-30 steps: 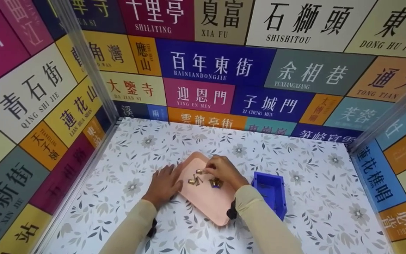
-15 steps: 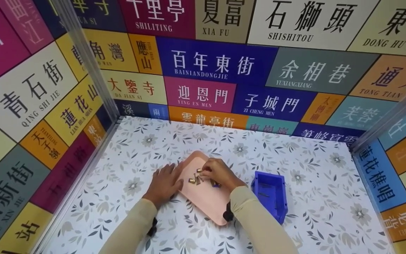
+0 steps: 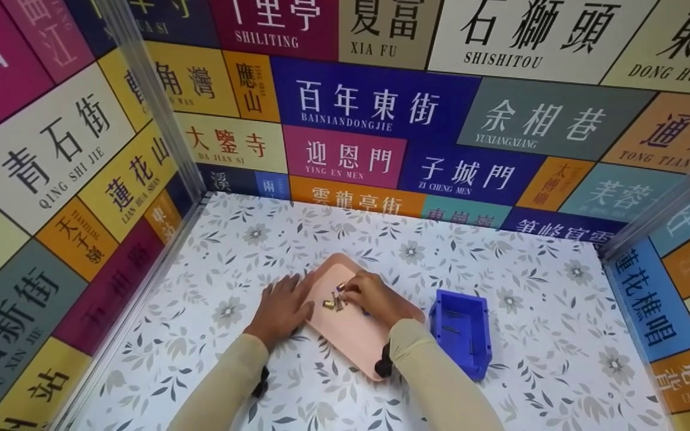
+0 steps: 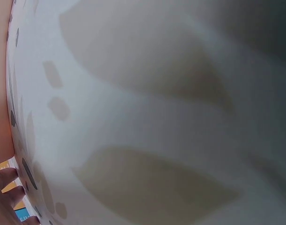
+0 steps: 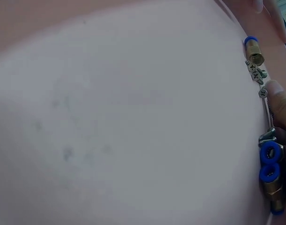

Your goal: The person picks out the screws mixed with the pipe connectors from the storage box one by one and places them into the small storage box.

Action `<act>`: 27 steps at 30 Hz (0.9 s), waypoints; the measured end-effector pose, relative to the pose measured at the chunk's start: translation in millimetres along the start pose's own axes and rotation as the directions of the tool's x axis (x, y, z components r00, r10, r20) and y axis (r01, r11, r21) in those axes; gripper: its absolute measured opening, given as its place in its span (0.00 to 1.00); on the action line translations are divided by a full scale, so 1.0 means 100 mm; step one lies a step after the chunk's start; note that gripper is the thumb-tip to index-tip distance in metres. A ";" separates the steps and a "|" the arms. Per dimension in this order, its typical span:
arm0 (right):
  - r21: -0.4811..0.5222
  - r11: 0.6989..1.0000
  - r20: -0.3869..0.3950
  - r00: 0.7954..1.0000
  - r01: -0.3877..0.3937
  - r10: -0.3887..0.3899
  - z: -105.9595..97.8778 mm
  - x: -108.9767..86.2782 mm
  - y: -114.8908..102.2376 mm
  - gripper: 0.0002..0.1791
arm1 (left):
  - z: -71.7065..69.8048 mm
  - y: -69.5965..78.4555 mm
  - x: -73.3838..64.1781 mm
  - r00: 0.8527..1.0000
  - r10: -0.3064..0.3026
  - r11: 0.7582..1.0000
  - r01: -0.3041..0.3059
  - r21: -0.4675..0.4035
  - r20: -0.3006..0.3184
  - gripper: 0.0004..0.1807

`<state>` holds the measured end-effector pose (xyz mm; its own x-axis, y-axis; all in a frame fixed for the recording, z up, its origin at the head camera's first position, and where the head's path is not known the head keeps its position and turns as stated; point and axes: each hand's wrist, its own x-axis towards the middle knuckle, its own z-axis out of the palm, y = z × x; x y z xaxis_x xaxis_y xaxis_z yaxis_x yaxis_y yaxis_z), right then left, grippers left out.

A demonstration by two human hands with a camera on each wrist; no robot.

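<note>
A pink tray [image 3: 354,350] lies at an angle on the table, holding several screws [image 3: 338,301] and brass push-in fittings with blue rings [image 5: 270,152]. My left hand [image 3: 282,308] rests along the tray's left side, its fingers stretched forward and thumb at the rim. Inside the tray, my right hand [image 3: 375,299] has its fingers bent down at the small pile. In the right wrist view, the thumb [image 5: 279,101] is right beside a screw [image 5: 263,93]; I cannot tell whether it is pinched. Part of the pile is hidden under the right hand.
A blue plastic box [image 3: 465,350] stands just right of the tray, with a few screws [image 3: 450,329] in it. The table has a leaf-and-flower cover [image 3: 231,239]. Panels with large lettering [image 3: 375,102] enclose the back and both sides.
My right hand has moved slightly left and down over the screws in the tray. My left hand stays at the rim. The head view has shifted a little.
</note>
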<state>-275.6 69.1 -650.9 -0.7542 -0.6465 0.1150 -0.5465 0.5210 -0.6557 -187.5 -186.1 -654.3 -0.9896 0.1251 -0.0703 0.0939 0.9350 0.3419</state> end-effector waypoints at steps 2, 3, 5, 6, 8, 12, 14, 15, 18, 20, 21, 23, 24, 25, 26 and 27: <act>0.000 1.000 -0.016 1.000 -0.005 0.005 0.00 0.01 0.00 0.08 | 0.00 0.00 0.01 1.000 -0.002 1.000 0.002 -0.001 0.002 0.38; 0.000 1.000 -0.022 1.000 -0.006 0.006 0.01 0.01 0.00 0.08 | -0.01 0.00 0.01 1.000 -0.006 1.000 0.006 -0.001 0.005 0.38; 0.006 1.000 -0.032 0.999 -0.009 0.009 0.02 0.01 0.01 0.08 | -0.02 0.01 0.01 1.000 -0.004 1.000 0.004 0.000 0.005 0.38; 0.008 1.000 -0.036 0.999 -0.010 0.010 0.03 0.01 0.01 0.08 | -0.02 0.02 0.01 1.000 -0.001 1.000 0.001 0.000 0.002 0.38; 0.016 1.000 -0.044 0.999 -0.012 0.013 0.03 0.01 0.02 0.07 | -0.03 0.03 0.00 1.000 -0.003 1.000 0.003 0.002 0.004 0.38; 0.016 1.000 -0.058 0.998 0.011 -0.010 0.01 0.01 0.03 0.08 | -0.04 0.04 -0.01 1.000 0.003 1.000 -0.003 -0.010 -0.002 0.38; -0.008 0.999 -0.058 0.998 0.031 -0.032 -0.01 0.01 0.02 0.08 | -0.05 0.03 -0.01 1.000 0.012 1.000 -0.013 -0.016 -0.015 0.38; -0.024 0.999 -0.054 0.998 0.043 -0.044 -0.02 0.01 0.02 0.08 | -0.05 0.03 -0.01 1.000 0.018 1.000 -0.018 -0.013 -0.022 0.37; -0.078 0.995 -0.030 0.997 0.063 -0.066 -0.05 0.01 0.02 0.07 | -0.06 0.02 0.00 0.999 0.023 1.000 -0.023 0.003 -0.028 0.37; -0.105 0.992 -0.015 0.997 0.067 -0.069 -0.06 0.00 0.02 0.07 | -0.05 0.01 0.00 0.999 0.024 1.000 -0.024 0.008 -0.022 0.37; -0.110 0.992 -0.011 0.998 0.066 -0.067 -0.06 -0.01 0.02 0.07 | -0.05 0.01 0.00 1.000 0.018 1.000 -0.018 0.012 -0.012 0.37; -0.121 0.991 -0.007 0.998 0.059 -0.060 -0.05 -0.02 0.02 0.07 | -0.04 0.01 0.00 1.000 0.012 1.000 -0.012 0.007 -0.001 0.37; -0.126 0.990 -0.006 0.998 0.057 -0.058 -0.04 -0.02 0.03 0.07 | -0.04 0.01 0.00 1.000 0.012 1.000 -0.012 0.006 0.001 0.37; -0.136 0.989 -0.005 0.999 0.052 -0.053 -0.03 -0.03 0.03 0.07 | -0.03 0.00 0.00 1.000 0.013 1.000 -0.013 0.005 0.002 0.37; -0.151 0.987 -0.005 0.999 0.050 -0.051 -0.03 -0.03 0.03 0.08 | -0.03 0.00 -0.01 1.000 0.013 1.000 -0.013 0.005 0.002 0.37; -0.169 0.985 -0.004 0.999 0.046 -0.048 -0.02 -0.04 0.02 0.09 | -0.03 0.00 -0.01 1.000 0.015 1.000 -0.015 0.003 0.001 0.37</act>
<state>-274.9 73.8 -651.5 -0.7289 -0.6682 0.1492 -0.6345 0.5773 -0.5140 -187.2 -187.4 -651.8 -0.9880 0.1397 -0.0657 0.1095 0.9341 0.3399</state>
